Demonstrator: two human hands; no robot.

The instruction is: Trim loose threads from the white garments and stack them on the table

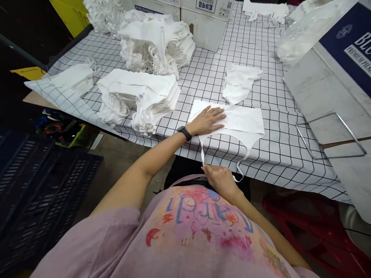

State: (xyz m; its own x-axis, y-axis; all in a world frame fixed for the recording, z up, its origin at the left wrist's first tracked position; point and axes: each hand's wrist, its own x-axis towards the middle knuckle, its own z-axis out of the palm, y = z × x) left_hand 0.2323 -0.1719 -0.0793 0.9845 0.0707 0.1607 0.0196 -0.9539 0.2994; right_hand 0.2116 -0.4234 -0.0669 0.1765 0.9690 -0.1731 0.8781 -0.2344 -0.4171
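Note:
A white camisole top [243, 119] with thin straps lies flat near the table's front edge. My left hand [206, 120], with a dark watch on the wrist, rests on its left part, fingers spread and palm down. Below the table edge, my right hand [222, 179] pinches the end of the left strap [202, 152] and holds it down toward my body. The other strap [240, 168] hangs loose over the edge, partly behind my right hand. Just beyond the top lies a crumpled white garment [240, 83].
Stacks of similar white garments [145, 83] stand to the left, with a larger pile [159, 38] behind. A carton [205, 27] is at the back. On the right, another carton [327, 88] stands by a metal wire frame [332, 156]. A red stool [307, 227] is below the table.

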